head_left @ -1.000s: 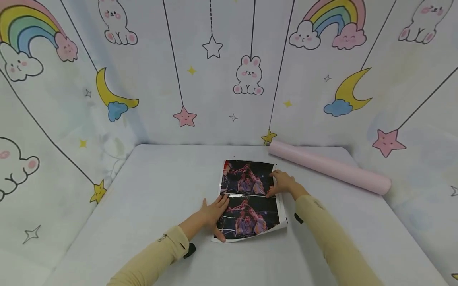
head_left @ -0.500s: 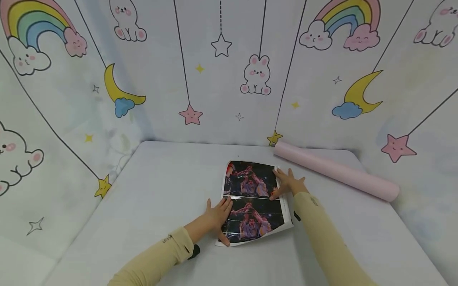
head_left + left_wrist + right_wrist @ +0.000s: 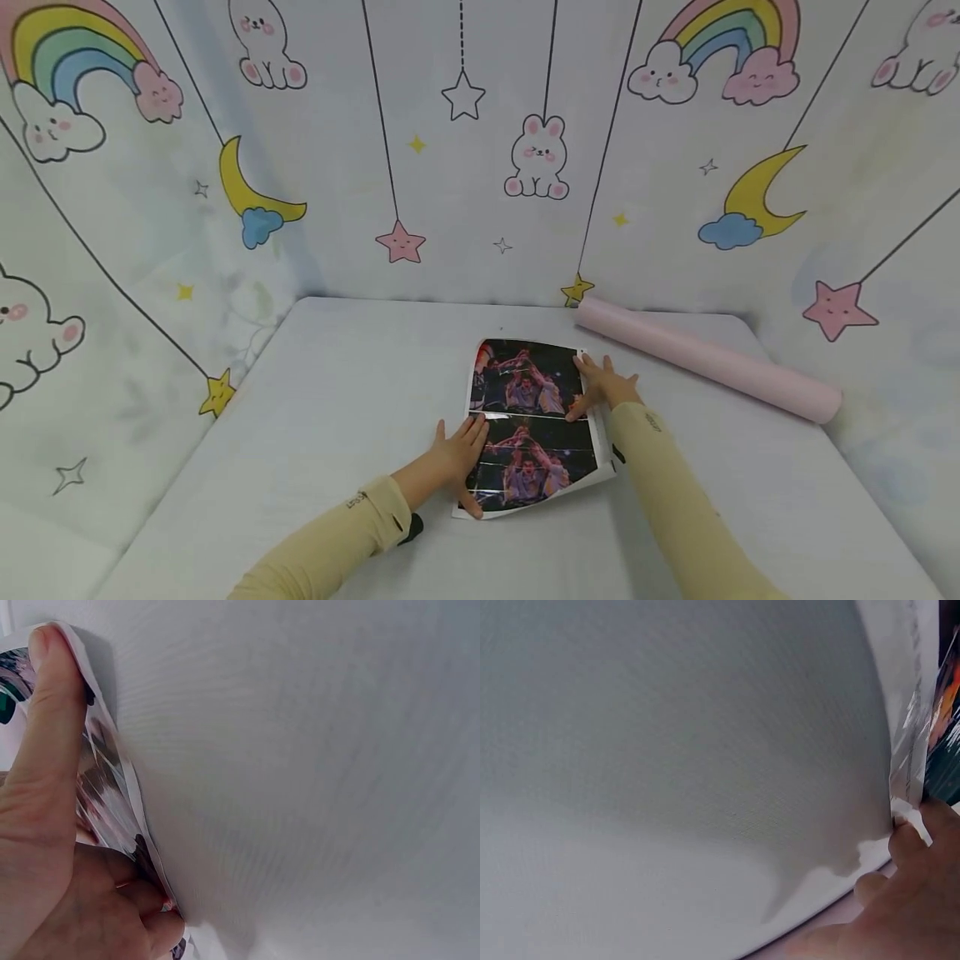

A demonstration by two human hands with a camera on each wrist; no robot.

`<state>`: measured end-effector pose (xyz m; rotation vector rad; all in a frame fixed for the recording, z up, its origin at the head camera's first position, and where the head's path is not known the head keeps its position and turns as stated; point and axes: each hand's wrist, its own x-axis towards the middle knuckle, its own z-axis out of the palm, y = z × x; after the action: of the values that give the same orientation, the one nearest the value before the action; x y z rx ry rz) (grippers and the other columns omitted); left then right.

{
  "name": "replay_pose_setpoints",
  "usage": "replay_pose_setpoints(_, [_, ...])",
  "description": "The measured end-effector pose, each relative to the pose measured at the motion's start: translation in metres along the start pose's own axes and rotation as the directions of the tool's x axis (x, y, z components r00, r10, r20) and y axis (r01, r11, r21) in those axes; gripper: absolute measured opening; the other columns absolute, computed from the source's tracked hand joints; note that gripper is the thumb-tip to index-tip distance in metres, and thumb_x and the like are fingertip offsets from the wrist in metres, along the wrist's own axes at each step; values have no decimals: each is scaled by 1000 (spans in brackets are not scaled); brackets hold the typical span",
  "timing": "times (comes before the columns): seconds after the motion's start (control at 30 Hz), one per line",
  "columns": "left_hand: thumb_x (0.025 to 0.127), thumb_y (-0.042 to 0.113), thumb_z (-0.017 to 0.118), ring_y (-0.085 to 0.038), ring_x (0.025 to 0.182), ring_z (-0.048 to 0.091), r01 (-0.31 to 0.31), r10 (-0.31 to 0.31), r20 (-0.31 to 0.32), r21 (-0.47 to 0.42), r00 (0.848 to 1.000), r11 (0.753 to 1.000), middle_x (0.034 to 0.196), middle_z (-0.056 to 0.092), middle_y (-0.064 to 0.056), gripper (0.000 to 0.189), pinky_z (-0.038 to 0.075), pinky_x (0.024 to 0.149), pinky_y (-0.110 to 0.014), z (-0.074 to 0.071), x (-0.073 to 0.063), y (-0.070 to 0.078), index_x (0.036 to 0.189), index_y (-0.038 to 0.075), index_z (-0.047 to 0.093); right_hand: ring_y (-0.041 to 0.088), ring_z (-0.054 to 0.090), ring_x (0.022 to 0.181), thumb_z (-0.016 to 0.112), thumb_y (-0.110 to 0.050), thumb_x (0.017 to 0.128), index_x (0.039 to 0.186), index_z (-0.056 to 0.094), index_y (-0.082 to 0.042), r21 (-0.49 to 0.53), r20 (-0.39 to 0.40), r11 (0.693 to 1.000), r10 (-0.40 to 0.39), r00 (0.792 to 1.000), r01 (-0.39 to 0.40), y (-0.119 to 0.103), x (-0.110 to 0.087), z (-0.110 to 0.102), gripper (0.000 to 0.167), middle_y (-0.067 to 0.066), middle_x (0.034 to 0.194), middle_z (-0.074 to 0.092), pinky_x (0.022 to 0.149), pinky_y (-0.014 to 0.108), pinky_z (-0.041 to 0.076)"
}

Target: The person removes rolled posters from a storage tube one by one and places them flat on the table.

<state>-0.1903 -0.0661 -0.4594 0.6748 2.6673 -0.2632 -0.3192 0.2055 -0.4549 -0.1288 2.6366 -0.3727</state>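
A glossy printed sheet (image 3: 536, 454) lies on the white table, with two dark concert-like pictures one above the other and a white border. Its lower right edge lifts off the table a little. My left hand (image 3: 452, 463) rests on the sheet's left side, fingers spread, thumb near the lower left corner. In the left wrist view the thumb (image 3: 52, 712) lies along the slightly wavy edge. At the upper right edge my right hand (image 3: 606, 388) presses the border, fingers fanned out. The right wrist view shows its fingertips (image 3: 907, 836) right at the white margin.
A long pink roll (image 3: 712, 360) lies slantwise at the back right of the table (image 3: 360, 375). Behind and beside the table stands a white cloth (image 3: 337, 167) printed with rabbits, stars and moons. A small black object (image 3: 412, 528) shows under the left cuff.
The head view has shifted slightly, moving the scene right. My right hand's fingers have spread wider at the sheet's edge. My left hand stays at its place on the sheet.
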Motion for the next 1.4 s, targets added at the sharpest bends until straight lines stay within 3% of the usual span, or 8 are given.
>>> replay_pose_setpoints(0.33, [48, 72, 70, -21, 139, 9, 19, -19, 14, 9, 1000, 1000, 153, 7, -5, 130, 18, 104, -56, 3, 5, 0, 147, 10, 13, 37, -23, 131, 83, -53, 44, 148, -1, -21, 58, 31, 998, -2, 1000, 0, 2, 9, 1, 137, 8, 151, -15, 85, 70, -20])
replay_pose_setpoints(0.5, [49, 72, 70, -20, 139, 7, 19, -20, 26, 30, 999, 999, 153, 6, -3, 130, 18, 104, -56, 3, 6, 0, 147, 11, 12, 38, -20, 133, 83, -48, 52, 148, 0, -17, 60, 35, 998, 17, 999, -19, 0, 6, 1, 131, 11, 151, -14, 90, 70, -15])
replay_pose_setpoints(0.67, [48, 71, 71, -20, 139, 8, 18, -18, 25, 33, 1000, 999, 153, 8, -4, 129, 18, 104, -56, 1, 7, 1, 147, 11, 13, 39, -17, 133, 82, -43, 59, 148, 2, -13, 60, 11, 998, -17, 1000, 16, 3, 2, 3, 123, 13, 151, -11, 93, 69, -10])
replay_pose_setpoints(0.87, [49, 72, 70, -19, 139, 7, 18, -19, 40, 25, 999, 1000, 153, 6, -4, 130, 17, 104, -57, 0, 8, 0, 148, 11, 12, 39, -19, 133, 81, -43, 60, 148, 2, -14, 66, 11, 997, -31, 999, 30, 8, 3, 4, 121, 11, 151, -12, 93, 69, -10])
replay_pose_setpoints(1.0, [51, 73, 68, -20, 139, 8, 8, -8, 9, 1, 1000, 1000, 153, 6, -4, 128, 15, 103, -59, 1, 12, -7, 147, 10, 12, 38, -16, 134, 82, -42, 61, 148, 7, -12, 59, -44, 997, -56, 997, 59, 9, 12, 3, 118, 13, 152, -7, 93, 70, -9])
replay_pose_setpoints(1.2, [59, 72, 65, -26, 137, 17, -34, 28, -146, -40, 989, 999, 152, 12, -10, 113, 20, 100, -61, 6, 23, -25, 145, 11, 26, 38, 2, 136, 70, -48, 75, 144, 26, -5, -33, -195, 983, -183, 964, 180, 13, 27, 9, 92, 19, 149, 14, 98, 68, 6])
replay_pose_setpoints(1.4, [70, 64, 64, -26, 135, 25, -36, 20, -109, -145, 994, 989, 149, 23, -9, 92, 24, 99, -60, -3, 24, -35, 143, 16, 33, 39, 13, 135, 53, -47, 88, 141, 31, -3, -156, -274, 964, -252, 928, 216, 31, 26, 11, 72, 19, 147, 22, 97, 66, 17])
